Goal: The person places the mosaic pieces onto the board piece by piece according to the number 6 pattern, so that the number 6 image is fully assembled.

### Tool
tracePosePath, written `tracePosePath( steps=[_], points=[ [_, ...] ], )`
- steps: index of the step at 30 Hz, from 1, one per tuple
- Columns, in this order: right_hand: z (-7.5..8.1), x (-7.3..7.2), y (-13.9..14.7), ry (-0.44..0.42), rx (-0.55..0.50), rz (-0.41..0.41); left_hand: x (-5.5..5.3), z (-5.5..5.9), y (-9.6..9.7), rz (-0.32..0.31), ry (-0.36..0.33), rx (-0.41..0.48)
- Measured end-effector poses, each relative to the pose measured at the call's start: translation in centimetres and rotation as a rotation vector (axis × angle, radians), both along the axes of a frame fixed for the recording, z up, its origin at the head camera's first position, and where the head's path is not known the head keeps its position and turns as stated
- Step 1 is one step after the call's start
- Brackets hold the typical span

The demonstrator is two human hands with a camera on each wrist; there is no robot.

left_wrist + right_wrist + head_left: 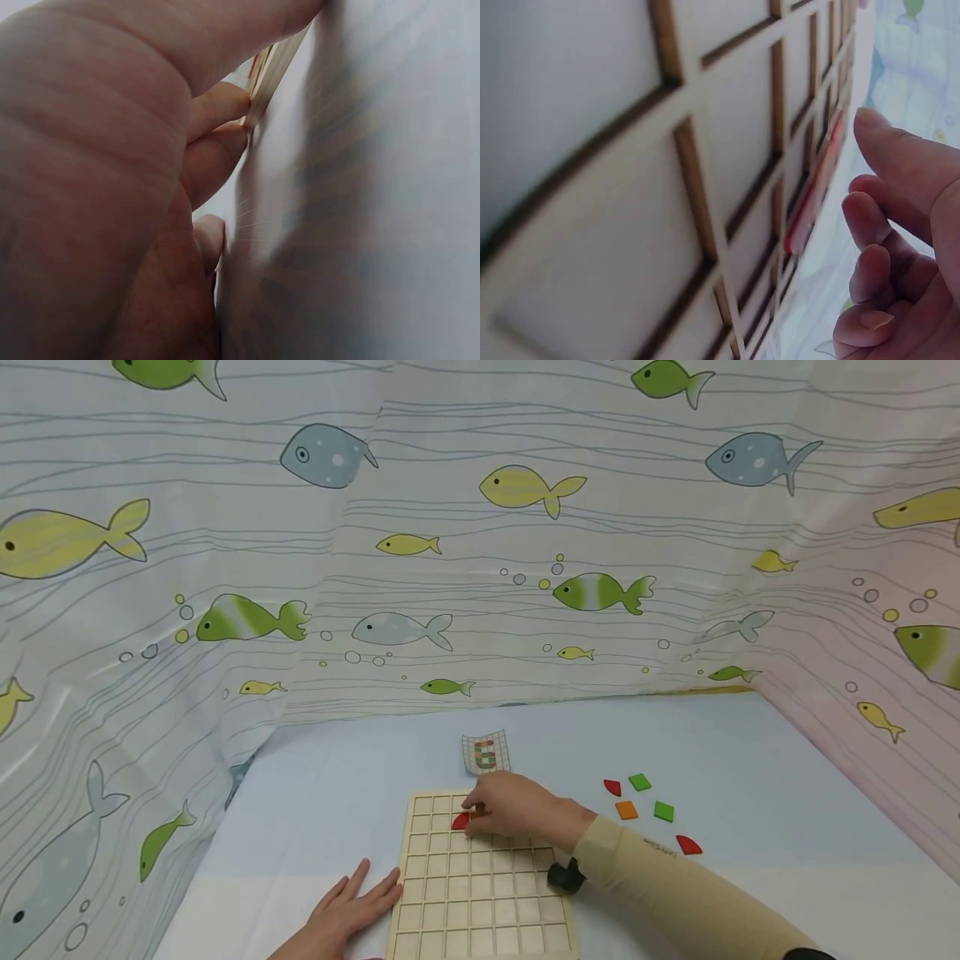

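Observation:
A pale wooden grid board [457, 889] lies on the table. My left hand [345, 906] rests beside it with fingers spread, fingertips at its left edge. Over the upper rows is my right hand [510, 806], its fingers bent and thumb apart. Just left of its fingertips, a red quarter-round tile [461, 821] sits in a square. In the right wrist view, a strip of red and orange tiles [802, 225] lies in the grid, and the right hand [900, 247] is a little away from it with nothing between its fingers. Part of that row is hidden in the head view.
A small pattern card [486, 753] lies beyond the board, its near edge behind the right hand. To the right are loose tiles: red quarter-rounds [688, 845], green squares [663, 812] and an orange square [627, 810]. A fish-print curtain [450, 577] surrounds the table.

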State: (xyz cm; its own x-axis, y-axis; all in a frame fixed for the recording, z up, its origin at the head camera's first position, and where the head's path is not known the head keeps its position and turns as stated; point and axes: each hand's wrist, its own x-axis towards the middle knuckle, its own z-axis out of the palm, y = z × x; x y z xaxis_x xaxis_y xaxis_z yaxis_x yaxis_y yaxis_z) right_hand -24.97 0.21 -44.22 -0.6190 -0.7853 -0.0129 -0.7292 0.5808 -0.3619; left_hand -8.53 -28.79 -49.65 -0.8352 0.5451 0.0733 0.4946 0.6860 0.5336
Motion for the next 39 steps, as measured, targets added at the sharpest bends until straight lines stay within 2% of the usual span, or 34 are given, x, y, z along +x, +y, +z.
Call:
tracePosePath(
  steps=[4,5,9,12,17,21,26,29,36,39],
  points=[
    [0.6,0.3,1.3,-0.017,-0.049,-0.013,0.0,-0.2,-0.1,-0.029,0.069,-0.010],
    [0.7,0.4,1.8,-0.024,-0.064,-0.021,0.1,-0.2,-0.1,-0.029,0.065,-0.007],
    [1.1,0.7,3.7,-0.065,-0.118,-0.062,0.1,-0.1,-0.1,-0.011,-0.020,0.035],
    [1.3,1.1,5.3,-0.101,-0.156,-0.105,0.0,-0.1,-0.1,-0.009,-0.026,0.039],
    [1.3,1.9,8.6,-0.108,-0.211,-0.176,-0.1,-0.2,-0.1,-0.021,0.041,0.003],
    [0.7,2.7,11.6,-0.080,-0.253,-0.239,-0.1,-0.3,0.0,-0.031,0.098,-0.015],
    [0.0,3.6,14.7,-0.069,-0.281,-0.321,-0.1,-0.5,0.1,-0.037,0.110,-0.024],
    [-0.2,4.2,16.1,-0.083,-0.294,-0.365,-0.2,-0.6,0.0,-0.036,0.127,-0.025],
    [-1.3,5.7,18.6,-0.065,-0.286,-0.433,-0.2,-0.8,0.0,-0.050,0.264,-0.056],
    [-1.7,6.4,19.6,-0.049,-0.296,-0.461,-0.2,-0.9,-0.1,-0.047,0.266,-0.056]
  ],
)
